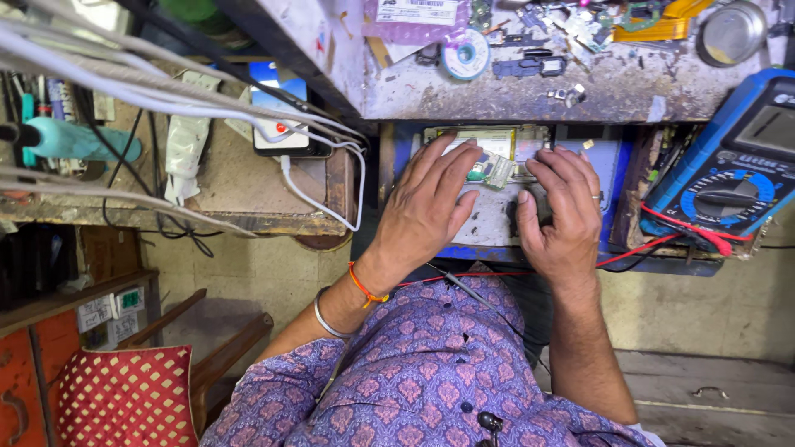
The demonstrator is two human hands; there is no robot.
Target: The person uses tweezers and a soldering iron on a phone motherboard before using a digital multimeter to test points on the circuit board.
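Note:
Both hands reach into a shallow open drawer [580, 261] with a blue rim, under the workbench. My left hand [426, 207] lies flat with its fingers spread, the fingertips touching a small green circuit board [495, 170] among pale parts. My right hand [565, 211], with a ring on one finger, is curled over the drawer's contents just right of that board. Its thumb rests beside a dark patch [513, 217]; what lies under the palm is hidden. The left wrist wears a metal bangle and an orange thread.
A blue multimeter [733, 170] sits at the right; its red lead [638, 248] and a black lead run across my lap. The scuffed benchtop [530, 83] above holds solder wire, parts and a metal tin. White cables [199, 99] and a phone lie left; a red cushion below.

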